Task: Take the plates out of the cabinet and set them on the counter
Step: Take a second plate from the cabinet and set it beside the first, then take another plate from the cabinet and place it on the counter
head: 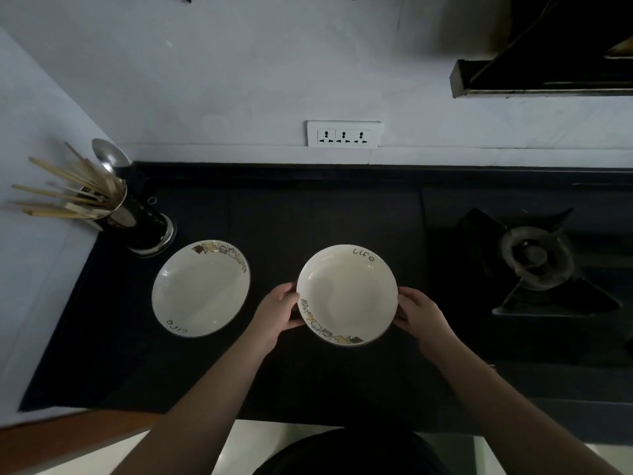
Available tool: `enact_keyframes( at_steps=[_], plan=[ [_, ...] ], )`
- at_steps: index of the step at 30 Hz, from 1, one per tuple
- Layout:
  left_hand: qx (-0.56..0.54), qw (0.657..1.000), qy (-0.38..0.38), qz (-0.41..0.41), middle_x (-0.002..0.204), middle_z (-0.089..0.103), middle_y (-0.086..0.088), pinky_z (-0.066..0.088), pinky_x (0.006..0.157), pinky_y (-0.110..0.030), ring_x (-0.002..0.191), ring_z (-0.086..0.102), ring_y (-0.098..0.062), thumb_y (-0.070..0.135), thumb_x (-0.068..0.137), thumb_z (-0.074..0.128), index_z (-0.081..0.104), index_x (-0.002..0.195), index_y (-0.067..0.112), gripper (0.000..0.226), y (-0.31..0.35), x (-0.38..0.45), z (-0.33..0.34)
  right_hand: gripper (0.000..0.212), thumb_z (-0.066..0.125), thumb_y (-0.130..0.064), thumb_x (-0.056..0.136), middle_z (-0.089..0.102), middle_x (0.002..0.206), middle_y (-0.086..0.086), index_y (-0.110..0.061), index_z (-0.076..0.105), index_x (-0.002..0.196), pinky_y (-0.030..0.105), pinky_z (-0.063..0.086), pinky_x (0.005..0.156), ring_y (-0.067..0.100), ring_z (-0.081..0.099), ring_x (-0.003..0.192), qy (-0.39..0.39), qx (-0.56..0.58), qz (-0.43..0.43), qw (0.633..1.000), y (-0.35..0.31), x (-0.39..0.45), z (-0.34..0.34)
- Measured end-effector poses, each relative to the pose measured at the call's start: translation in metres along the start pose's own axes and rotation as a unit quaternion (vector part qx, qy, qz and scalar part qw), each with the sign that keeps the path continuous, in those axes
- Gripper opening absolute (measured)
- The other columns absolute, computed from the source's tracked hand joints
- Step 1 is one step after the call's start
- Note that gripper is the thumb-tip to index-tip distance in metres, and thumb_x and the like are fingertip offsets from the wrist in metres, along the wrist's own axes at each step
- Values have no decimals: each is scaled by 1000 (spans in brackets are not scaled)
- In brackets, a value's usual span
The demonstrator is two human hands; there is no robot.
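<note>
The black counter (308,207) fills the scene, running out ahead of both hands and off to either side. Beyond the right hand (419,311) sits the gas burner (534,255), well apart from it. Straight ahead of the hands, up on the wall, is the socket strip (343,133). Out past the left hand (279,308), far and to its outer side, stands the utensil holder (144,217), bristling with chopsticks and a ladle.

Now the plates. One plate (201,288) already lies flat on the counter, just beside the left hand on its outer side, not touched by it. That one looks done. The second plate (346,294) is between the two hands, and both have it: the left hand grips the rim on its side, fingers curled under and thumb on the edge, and the right hand grips the opposite rim the same way. The plate sits level, the decorated edge nearest the person. Whether it is resting on the counter or a shade above it cannot be told from this angle.

So the judgement: one plate down, the second at the point of landing, release not yet made. The cabinet is out of view, so how many plates are left in it cannot be said.
</note>
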State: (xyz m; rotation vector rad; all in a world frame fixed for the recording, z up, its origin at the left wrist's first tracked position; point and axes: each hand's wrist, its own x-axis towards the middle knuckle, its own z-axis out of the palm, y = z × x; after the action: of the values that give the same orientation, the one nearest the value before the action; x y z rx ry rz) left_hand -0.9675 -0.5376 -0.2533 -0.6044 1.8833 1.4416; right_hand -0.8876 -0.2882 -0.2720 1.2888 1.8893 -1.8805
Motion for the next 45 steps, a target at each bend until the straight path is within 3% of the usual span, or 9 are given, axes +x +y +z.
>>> enact_keyframes(
  at_steps=[7, 13, 16, 21, 25, 27, 37, 41, 45],
  plan=[
    [135, 987, 43, 75, 134, 58, -4, 54, 96, -40, 112, 60, -15, 16, 99, 52, 44, 142, 23, 44, -10, -21, -20, 28, 53, -21, 98, 63, 117, 7, -16, 56, 125, 36, 53, 86, 23, 62, 104, -33, -87, 0, 996, 1, -15, -17],
    [269, 954, 41, 123, 135, 57, -2, 49, 102, -41, 116, 58, -15, 22, 100, 50, 46, 141, 24, 41, -21, -49, -38, 18, 50, -27, 99, 64, 102, -5, -27, 59, 115, 28, 50, 71, 11, 62, 91, -51, -155, -23, 986, 11, -24, -26],
    [347, 924, 30, 157, 136, 56, 0, 49, 101, -37, 117, 57, -12, 23, 99, 54, 43, 143, 24, 45, -27, -63, -39, 19, 51, -30, 98, 64, 99, -10, -28, 60, 115, 26, 49, 71, 8, 62, 90, -59, -180, -48, 981, 18, -36, -29],
    [422, 880, 5, 220, 141, 51, -1, 48, 102, -35, 124, 53, -13, 29, 99, 53, 41, 145, 25, 48, -32, -76, -35, 23, 51, -34, 97, 65, 100, -8, -28, 61, 118, 36, 52, 87, 10, 63, 92, -46, -255, -100, 961, 27, -74, -36],
    [485, 824, 0, 291, 148, 45, -1, 48, 102, -38, 128, 50, -16, 37, 99, 49, 38, 147, 25, 50, -36, -87, -41, 28, 50, -41, 96, 62, 93, -14, -32, 58, 121, 21, 42, 63, 3, 59, 81, 4, -339, -149, 929, 33, -119, -34],
    [514, 789, -4, 337, 148, 44, -1, 48, 100, -37, 126, 50, -16, 39, 99, 48, 36, 147, 24, 51, -42, -95, -50, 31, 50, -41, 96, 62, 96, -12, -31, 57, 124, 16, 40, 61, 1, 58, 77, 19, -338, -158, 927, 39, -142, -26],
    [587, 683, -18, 434, 153, 38, 1, 38, 109, -36, 139, 36, -16, 46, 101, 38, 32, 150, 23, 55, -94, -133, -103, 45, 48, -47, 95, 54, 133, -9, -32, 48, 138, 20, 40, 88, 4, 54, 106, 46, -360, -201, 910, 92, -259, 38],
    [593, 659, -50, 460, 161, 26, 2, 31, 115, -39, 148, 20, -16, 46, 101, 37, 30, 152, 24, 55, -101, -144, -90, 42, 45, -45, 97, 51, 140, -11, -34, 49, 138, 29, 41, 104, 14, 52, 124, 113, -388, -215, 889, 115, -303, 22],
    [614, 612, -71, 493, 163, 21, 3, 29, 117, -47, 150, 15, -18, 51, 100, 32, 27, 153, 26, 59, -99, -158, -64, 47, 39, -48, 97, 54, 138, -5, -29, 49, 140, 32, 41, 103, 20, 54, 123, 198, -419, -203, 862, 140, -350, -8]
  ],
)
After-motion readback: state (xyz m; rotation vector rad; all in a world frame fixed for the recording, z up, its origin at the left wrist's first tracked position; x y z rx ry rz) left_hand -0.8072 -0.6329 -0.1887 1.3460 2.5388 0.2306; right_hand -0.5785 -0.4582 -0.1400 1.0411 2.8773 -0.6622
